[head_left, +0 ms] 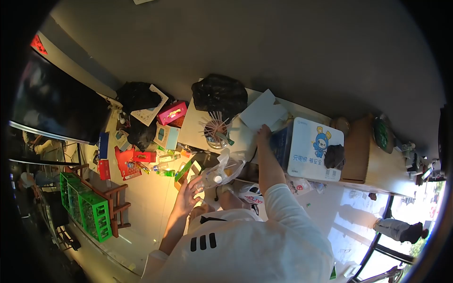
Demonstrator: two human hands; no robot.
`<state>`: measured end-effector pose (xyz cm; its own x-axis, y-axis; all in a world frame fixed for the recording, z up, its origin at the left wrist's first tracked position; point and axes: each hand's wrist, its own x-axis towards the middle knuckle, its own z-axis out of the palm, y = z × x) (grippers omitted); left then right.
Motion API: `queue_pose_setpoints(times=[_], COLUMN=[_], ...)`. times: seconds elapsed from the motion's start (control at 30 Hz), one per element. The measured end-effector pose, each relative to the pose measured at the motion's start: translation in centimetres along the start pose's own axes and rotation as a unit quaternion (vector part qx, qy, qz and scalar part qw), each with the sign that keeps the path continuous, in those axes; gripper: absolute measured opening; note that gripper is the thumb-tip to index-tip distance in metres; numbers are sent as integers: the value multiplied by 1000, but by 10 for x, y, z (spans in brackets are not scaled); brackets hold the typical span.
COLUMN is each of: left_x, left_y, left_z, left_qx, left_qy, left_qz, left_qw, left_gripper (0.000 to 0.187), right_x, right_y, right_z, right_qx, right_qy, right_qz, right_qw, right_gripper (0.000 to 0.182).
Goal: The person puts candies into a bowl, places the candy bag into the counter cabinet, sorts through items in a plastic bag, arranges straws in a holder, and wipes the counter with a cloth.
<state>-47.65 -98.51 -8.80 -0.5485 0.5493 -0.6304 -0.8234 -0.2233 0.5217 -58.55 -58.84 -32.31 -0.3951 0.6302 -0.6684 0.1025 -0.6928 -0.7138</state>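
Observation:
My left hand (191, 191) is low in the middle of the head view, its fingers curled around a clear plastic bottle (207, 180) with a white cap. Crumpled clear plastic (232, 167) hangs against the bottle. Farther forward, my right hand (264, 134) reaches over the counter and closes on the near edge of a white folded card (263, 111). Its fingertips are small and partly hidden. A container of thin sticks (217, 134) stands to the left of the card, with a black plastic bag (219, 94) behind it.
A white and blue printed box (316, 148) stands right of my right arm, beside an open cardboard box (356, 151). Red boxes (144, 156) and several bottles (165, 166) lie to the left. Green crates (85, 207) stand at lower left. Another person (401, 229) is at far right.

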Motion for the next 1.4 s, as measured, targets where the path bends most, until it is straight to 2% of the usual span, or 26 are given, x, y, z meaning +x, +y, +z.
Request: queue_pose_setpoints(times=[0.07, 0.2, 0.27, 0.3, 0.4, 0.47, 0.5, 0.53, 0.57, 0.7, 0.77, 0.9, 0.97, 1.1, 1.17, 1.3, 1.4], left_x=[2, 1, 0, 1, 1, 1, 2, 0, 0, -3, -3, 0, 0, -4, -6, -15, -17], left_y=[-2, -2, -3, -3, 1, 3, 4, 3, 5, 11, 12, 11, 10, 11, 13, 14, 13], left_z=[-1, 2, 1, -1, -3, -4, -4, -5, -5, -4, -7, -22, -26, -32, -30, -23, -25], left_qx=[-3, -3, -3, -2, -12, -14, -12, -7, -1, 14, 8, 17, 20, 29, 46, 35, 37], left_qy=[7, 30, 29, 30, 8, -4, -10, -13, -16, -20, -28, -40, -45, -48, -40, -21, -15], left_qz=[3, 18, 16, 17, 10, 5, 4, 9, 16, 12, 10, 2, -3, -6, -8, -16, -15], left_qw=[1000, 999, 999, 999, 1000, 1000, 1000, 1000, 1000, 1000, 1000, 999, 999, 998, 998, 999, 999], left_gripper=[58, 59, 58, 58, 56, 53, 53, 55, 56, 55, 55, 55, 56, 56, 57, 56, 56], right_x=[6, -16, -20, -33, -73, -79, -86, -105, -124, -192, -208, -228, -231, -231, -235, -238, -236], right_y=[-5, -10, -4, -8, -13, -1, 2, 2, 0, -14, -13, -3, 12, 44, 50, 55, 43], right_z=[4, 17, 20, 22, 18, 7, 3, -3, -7, -21, -32, -54, -66, -89, -95, -97, -94], right_qx=[-16, 17, 57, 58, 8, -139, -186, -299, -402, -422, -469, -509, -584, -639, -673, -691, -636], right_qy=[72, 80, 5, 6, -33, -31, -26, -23, -19, -54, -17, -9, 4, 3, -35, -66, -24], right_qz=[24, 19, 9, 7, -34, -137, -172, -290, -400, -416, -528, -537, -542, -515, -493, -456, -450], right_qw=[997, 997, 998, 998, 999, 980, 967, 909, 823, 804, 708, 672, 605, 572, 550, 556, 627], right_gripper=[37, 36, 37, 37, 35, 35, 35, 35, 35, 36, 36, 38, 35, 36, 37, 33, 30])
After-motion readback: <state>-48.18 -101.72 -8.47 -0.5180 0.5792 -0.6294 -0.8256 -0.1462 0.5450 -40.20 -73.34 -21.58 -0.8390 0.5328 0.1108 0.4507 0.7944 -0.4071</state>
